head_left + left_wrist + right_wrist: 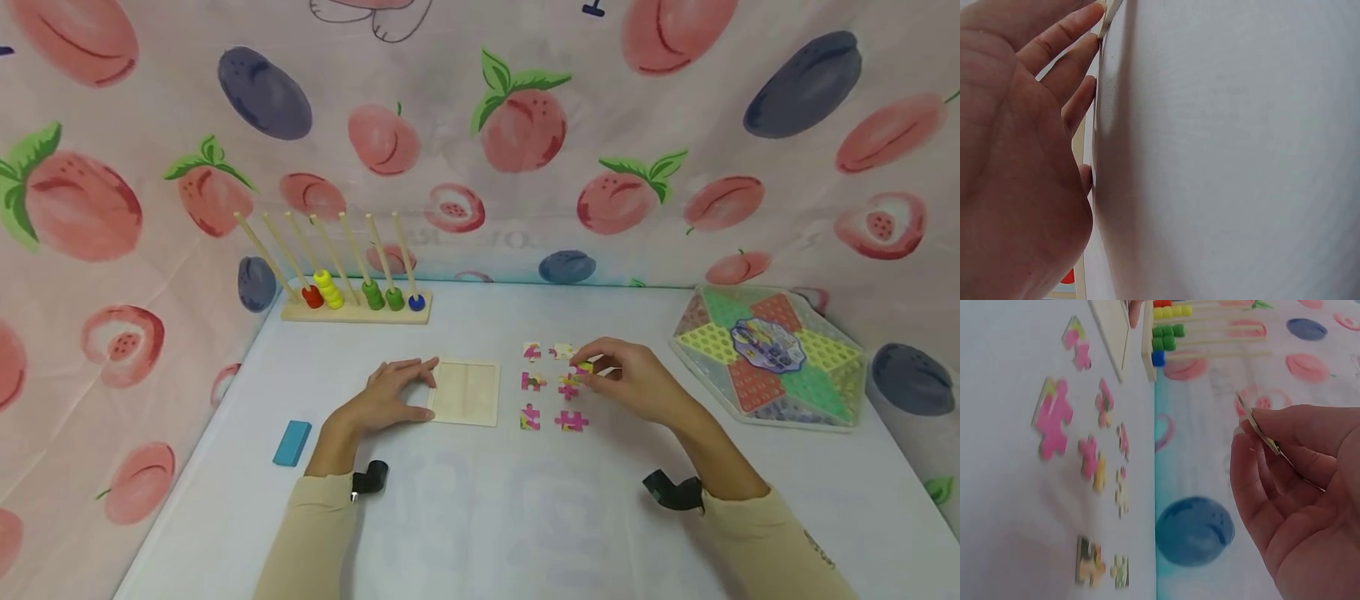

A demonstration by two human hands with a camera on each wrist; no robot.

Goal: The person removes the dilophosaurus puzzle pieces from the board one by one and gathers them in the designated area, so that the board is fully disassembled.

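My right hand (633, 379) pinches a jigsaw piece (584, 367) between thumb and fingertips, just above the loose pieces. In the right wrist view that piece is seen nearly edge-on. Several pink and yellow jigsaw pieces (572, 422) lie spread on the table to the left of and below this hand. Beside them is a flat wooden puzzle tray (465, 393) with a raised rim and bare floor. My left hand (387, 392) rests at the tray's left side, fingers extended and spread, thumb near the lower left corner and a finger near the upper left one.
A wooden bead rack (356, 312) with upright pegs and coloured beads stands at the back left. A blue block (292, 442) lies left of the left forearm. At the back right sits a clear hexagonal case (765, 350) of coloured parts. A fruit-print cloth (465, 83) hangs behind the table.
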